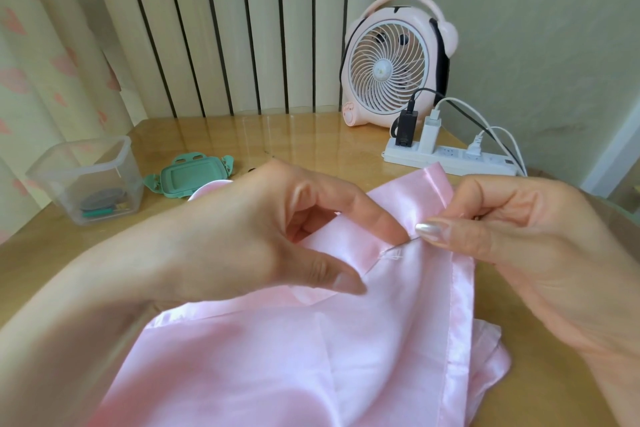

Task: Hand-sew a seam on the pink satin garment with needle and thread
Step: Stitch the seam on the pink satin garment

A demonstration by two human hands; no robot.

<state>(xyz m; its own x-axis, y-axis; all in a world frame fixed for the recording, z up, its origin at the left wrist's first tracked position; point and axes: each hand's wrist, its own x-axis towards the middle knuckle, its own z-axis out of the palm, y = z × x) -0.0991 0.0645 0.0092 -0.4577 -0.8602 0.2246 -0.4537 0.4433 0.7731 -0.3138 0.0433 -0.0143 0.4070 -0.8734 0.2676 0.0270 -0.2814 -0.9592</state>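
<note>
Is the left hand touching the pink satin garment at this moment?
Touching. The head view shows the left hand pinching a fold of the pink satin garment between forefinger and thumb; both fingertips lie directly on the cloth, with no gap.

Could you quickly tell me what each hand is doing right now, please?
Left hand: closed, pinching the pink satin garment.
Right hand: closed, pinching the needle.

wooden table (294, 135) carries garment (311, 350), fan (391, 69), power strip (450, 158), container (90, 180), lid (188, 177).
</note>
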